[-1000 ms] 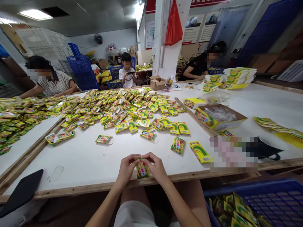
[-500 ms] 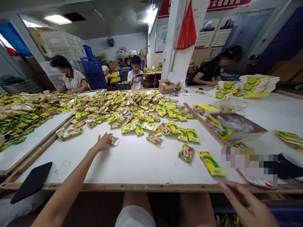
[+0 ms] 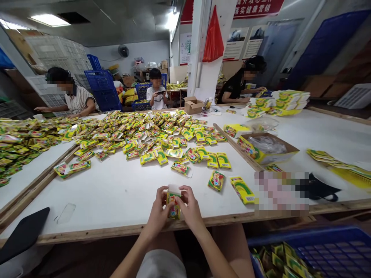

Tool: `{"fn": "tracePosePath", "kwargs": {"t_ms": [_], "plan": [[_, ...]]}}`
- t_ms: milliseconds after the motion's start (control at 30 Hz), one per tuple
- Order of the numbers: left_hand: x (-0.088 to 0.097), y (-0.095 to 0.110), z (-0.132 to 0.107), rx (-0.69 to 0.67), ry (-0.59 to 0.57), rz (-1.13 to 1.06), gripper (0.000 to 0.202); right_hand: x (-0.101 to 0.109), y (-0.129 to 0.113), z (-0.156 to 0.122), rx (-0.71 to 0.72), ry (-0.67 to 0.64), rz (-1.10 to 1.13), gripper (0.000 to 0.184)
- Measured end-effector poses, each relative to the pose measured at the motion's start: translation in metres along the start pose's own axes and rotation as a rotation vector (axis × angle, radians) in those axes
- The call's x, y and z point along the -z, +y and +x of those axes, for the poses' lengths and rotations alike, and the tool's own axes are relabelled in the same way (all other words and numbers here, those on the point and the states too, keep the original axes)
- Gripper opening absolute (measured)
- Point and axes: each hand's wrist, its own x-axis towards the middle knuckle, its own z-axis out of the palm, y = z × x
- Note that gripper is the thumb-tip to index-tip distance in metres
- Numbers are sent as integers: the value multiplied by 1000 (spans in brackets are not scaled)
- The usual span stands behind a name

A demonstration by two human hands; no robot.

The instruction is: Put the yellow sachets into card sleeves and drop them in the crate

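Both my hands hold one small yellow-green carton (image 3: 174,208) near the table's front edge. Its white end flap stands up at the far end. My left hand (image 3: 160,208) grips the left side, and my right hand (image 3: 188,204) grips the right side with its thumb on the carton's front. What is inside the carton cannot be seen. A carton with an unfolded white flap (image 3: 181,168) lies beyond my hands. To the right are a squarish carton (image 3: 216,180) and a longer yellow carton (image 3: 242,190).
A large heap of cartons (image 3: 145,129) covers the table's far side. Wooden strips (image 3: 237,146) divide the tabletop. At right stands an open box of clear plastic (image 3: 268,150). A blue crate (image 3: 324,247) sits below the right edge. A dark tablet-like slab (image 3: 26,233) lies front left. Several people sit beyond.
My left hand has drawn a carton from the table's middle towards me. My right hand has come in from the lower right and now holds it too. The view has shifted right.
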Motion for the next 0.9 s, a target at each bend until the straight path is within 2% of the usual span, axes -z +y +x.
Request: {"fn": "tracePosePath", "kwargs": {"t_ms": [100, 167, 233, 333, 533, 667, 900], "plan": [[6, 0, 0, 19, -16, -104, 34, 7, 5, -1, 15, -14, 5, 23], [12, -1, 1, 23, -34, -97, 26, 10, 7, 0, 36, -48, -41, 15], [16, -2, 3, 16, -37, -47, 21, 11, 8, 4, 64, -76, -106, 14], [18, -2, 5, -30, -9, 39, 19, 10, 8, 12, 113, -68, -171, 16], [13, 1, 8, -90, 94, 80, 23, 9, 7, 17, 132, -48, -101, 19], [13, 7, 6, -75, 86, 154, 20, 11, 1, 13, 170, -114, -154, 15], [12, 12, 15, -9, 167, 97, 18, 5, -4, 19, 112, -40, -212, 13]]}}
